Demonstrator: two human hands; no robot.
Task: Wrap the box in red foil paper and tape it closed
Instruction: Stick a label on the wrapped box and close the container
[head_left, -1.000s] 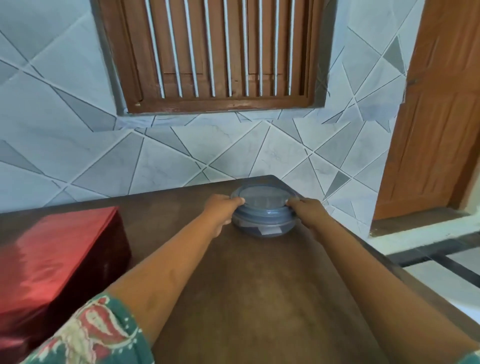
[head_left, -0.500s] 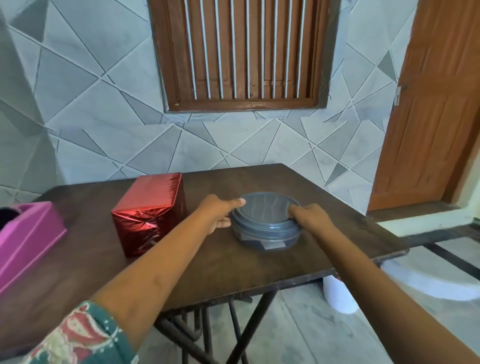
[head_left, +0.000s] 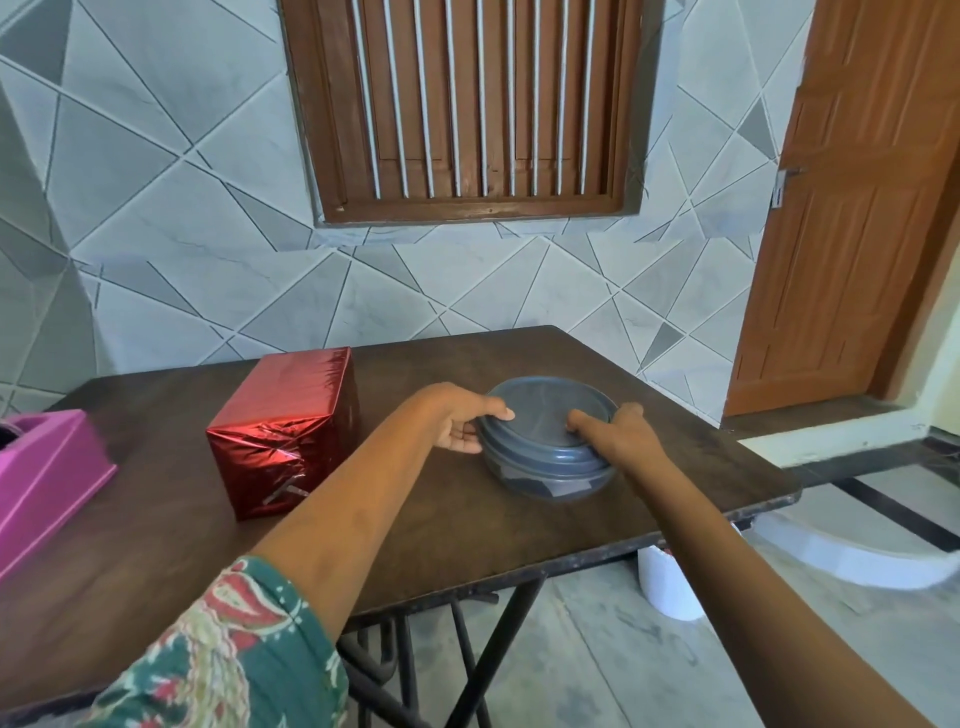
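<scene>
Gripping a round grey container (head_left: 540, 415) from both sides on the surface (head_left: 467, 525). Left hand (head_left: 457, 418) clamped on its left rim, thumb on top, fingers curled against the wall. Right hand (head_left: 626, 441) clamped on the right rim, thumb likewise on top. Sitting to the left of the left hand, near but apart from it, the box (head_left: 283, 431), fully covered in red foil (head_left: 301, 379), tape (head_left: 291, 491) on its near face. Farther left, a pink holder (head_left: 47, 467).
</scene>
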